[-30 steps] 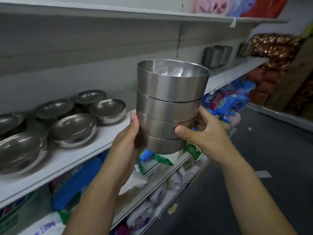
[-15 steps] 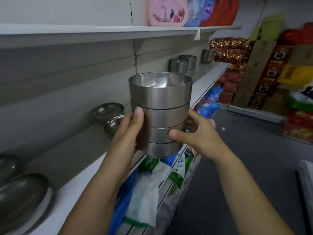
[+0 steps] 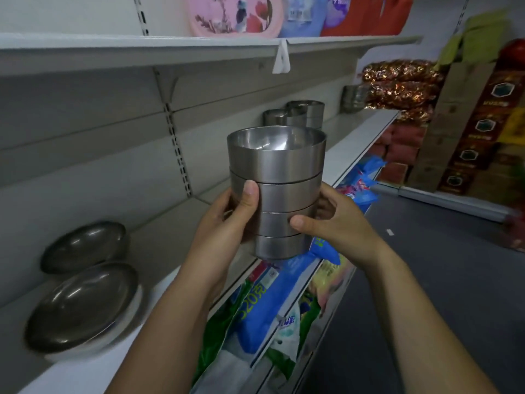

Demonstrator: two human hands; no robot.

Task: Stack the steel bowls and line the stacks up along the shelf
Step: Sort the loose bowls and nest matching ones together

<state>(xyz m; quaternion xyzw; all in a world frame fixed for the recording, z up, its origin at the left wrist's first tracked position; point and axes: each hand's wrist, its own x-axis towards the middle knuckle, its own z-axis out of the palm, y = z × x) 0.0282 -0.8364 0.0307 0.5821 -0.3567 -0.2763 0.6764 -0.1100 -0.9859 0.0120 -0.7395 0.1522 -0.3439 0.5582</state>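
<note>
Our fingers (image 3: 251, 194) curl round a stack of four steel bowls (image 3: 277, 166), left hand (image 3: 224, 220) and right hand (image 3: 338, 223) clamping opposite sides, in the air beside the shelf (image 3: 355, 143); other stacks (image 3: 306, 112) stand far along it, loose bowls (image 3: 82, 305) near left.

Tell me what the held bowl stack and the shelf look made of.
Stack of bowls: steel by the look, with a brushed satin finish; soft grey sheen and a bright glare inside its top. Shelf: probably painted sheet metal, matt off-white; thin flat edge.
</note>
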